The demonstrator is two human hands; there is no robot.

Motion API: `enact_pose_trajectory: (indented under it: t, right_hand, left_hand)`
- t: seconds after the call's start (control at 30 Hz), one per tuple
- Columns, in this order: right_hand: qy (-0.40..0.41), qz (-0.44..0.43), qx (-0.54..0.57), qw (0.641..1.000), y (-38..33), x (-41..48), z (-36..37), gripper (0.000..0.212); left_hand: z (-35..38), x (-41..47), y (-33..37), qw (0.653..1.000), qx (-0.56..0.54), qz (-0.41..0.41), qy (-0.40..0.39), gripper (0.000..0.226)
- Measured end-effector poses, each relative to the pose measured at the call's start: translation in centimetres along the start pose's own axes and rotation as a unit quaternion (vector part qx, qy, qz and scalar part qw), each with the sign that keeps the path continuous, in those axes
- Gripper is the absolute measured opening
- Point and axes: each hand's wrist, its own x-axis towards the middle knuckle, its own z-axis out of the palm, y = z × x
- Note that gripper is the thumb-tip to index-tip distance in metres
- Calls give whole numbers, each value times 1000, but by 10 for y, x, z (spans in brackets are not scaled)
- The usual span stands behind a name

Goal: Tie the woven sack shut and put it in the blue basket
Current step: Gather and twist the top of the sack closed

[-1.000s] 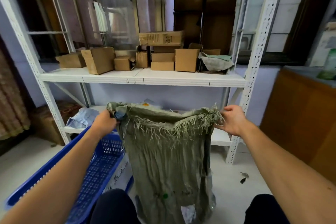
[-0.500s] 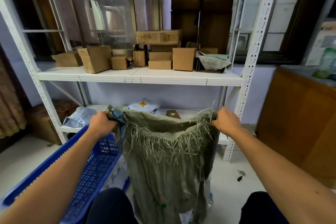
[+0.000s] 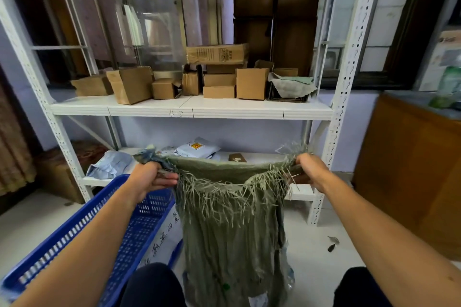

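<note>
A grey-green woven sack (image 3: 232, 229) with a frayed top edge hangs in front of me, its bottom between my knees. My left hand (image 3: 152, 177) grips the sack's left top corner. My right hand (image 3: 308, 168) grips the right top corner. The mouth is stretched wide and sags open between the two hands. The blue basket (image 3: 74, 232), a long perforated plastic crate, stands on the floor at the lower left, right beside the sack, partly under my left forearm.
A white metal shelf rack (image 3: 192, 109) stands straight ahead, with several cardboard boxes (image 3: 252, 83) on the middle shelf and mail bags (image 3: 197, 148) on the low shelf. A brown cabinet (image 3: 409, 167) is at the right. A labelled white box (image 3: 163, 237) sits against the basket.
The sack's mouth has been pulled wider and slightly lower, and the mail bags on the low shelf now show above it. Both hands keep their grip on the corners.
</note>
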Motion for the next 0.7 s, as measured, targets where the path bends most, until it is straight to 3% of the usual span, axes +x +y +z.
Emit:
enact_pose_trajectory:
  t: [0.17,0.3,0.37,0.43,0.5,0.6,0.63,0.7]
  right_hand:
    - [-6,28,91,995,-1,0,0,23]
    - [-55,30,141,988,-1,-6,6,10]
    - [-95,35,138,985,-1,-9,5,18]
    - [-108,23,87,990,2,-10,4,38]
    - [-97,10,39,995,5,-7,3,54]
    - [-52,-53,-132,988,9,-3,3,30]
    - [-29,-87,-216,972,9,-5,2,21]
    - [22,-145,-360,921,7,-9,2,21]
  left_hand:
    - [4,8,-10,993,-114,-18,24,35]
    - [11,11,-9,993,-109,-6,53,30]
    - [13,8,-6,996,-70,5,50,23]
    - [14,5,-3,997,45,50,45,23]
    - [13,5,-3,974,189,126,23,27]
    - [5,11,-8,928,324,181,24,23]
    - [2,15,-10,914,359,186,38,18]
    - [-1,17,-10,893,406,182,66,11]
